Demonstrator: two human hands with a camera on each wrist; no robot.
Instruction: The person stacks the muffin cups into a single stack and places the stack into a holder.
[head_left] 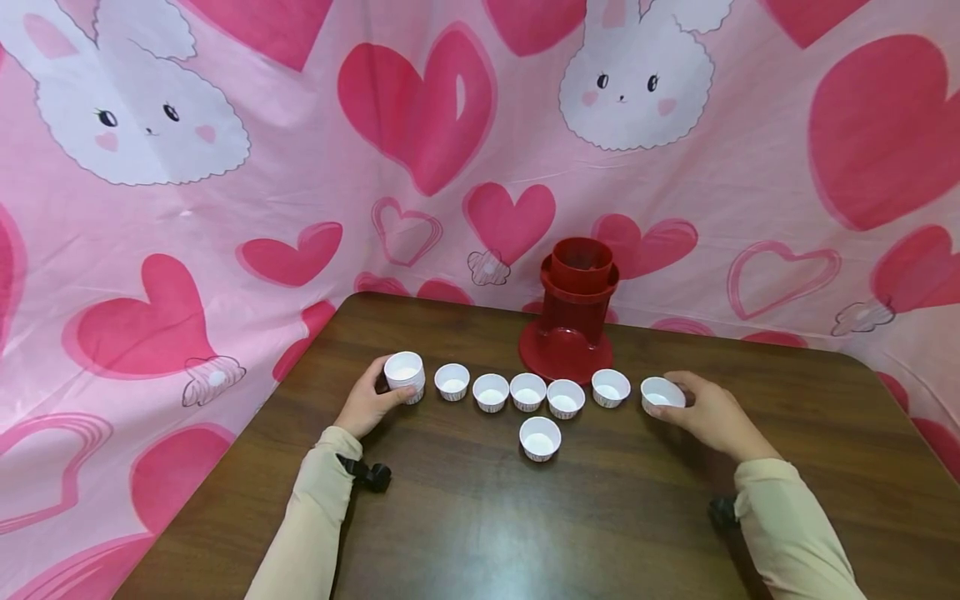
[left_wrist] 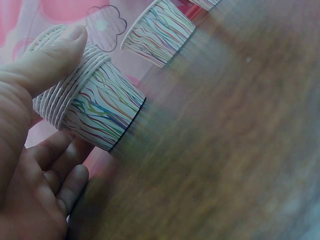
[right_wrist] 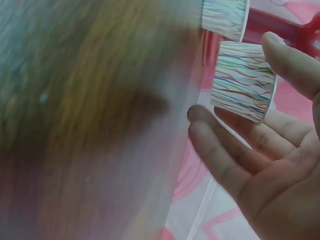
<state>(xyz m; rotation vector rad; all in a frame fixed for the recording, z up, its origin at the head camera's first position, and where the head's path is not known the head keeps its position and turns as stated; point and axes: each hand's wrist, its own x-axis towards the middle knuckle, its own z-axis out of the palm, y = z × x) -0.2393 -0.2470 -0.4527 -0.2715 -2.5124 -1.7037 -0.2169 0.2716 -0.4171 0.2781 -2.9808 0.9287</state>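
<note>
Eight paper cup positions on the dark wood table (head_left: pixel 480 517), counting the stack — read from the left of the head frame across.

Left of centre: the left hand (head_left: pixel 367 406) grasps the stack of nested cups (head_left: pixel 405 376), thumb and fingers curled round it. The left wrist view shows the thumb (left_wrist: pixel 47 60) lying across the many rolled rims, the other fingers below the stack's side; the stack stands on the table, its wall printed with coloured wavy lines.

Next along, five single cups run in a loose row toward the middle: the second cup (head_left: pixel 452 382) just beside the stack, then the third cup (head_left: pixel 491 392), the fourth cup (head_left: pixel 528 391), the fifth cup (head_left: pixel 566 398) and the sixth cup (head_left: pixel 611 387). The third, fourth and fifth sit nearly touching. All are upright, white inside.

Below the row, centre frame, a lone cup (head_left: pixel 540 438) stands apart, nearer the person.

Behind the row, upper middle: a red plastic dispenser (head_left: pixel 573 312) on a round base, at the table's far edge.

Right of centre: the right hand (head_left: pixel 708 412) curls round the end cup (head_left: pixel 662 395) — thumb (right_wrist: pixel 292 62) on one side, fingers on the other, so it is gripped. The cup rests on the table, in line with the row.

Beige sleeves at the lower edge; a pink cloth with hearts and rabbits (head_left: pixel 225 208) fills the background.
</note>
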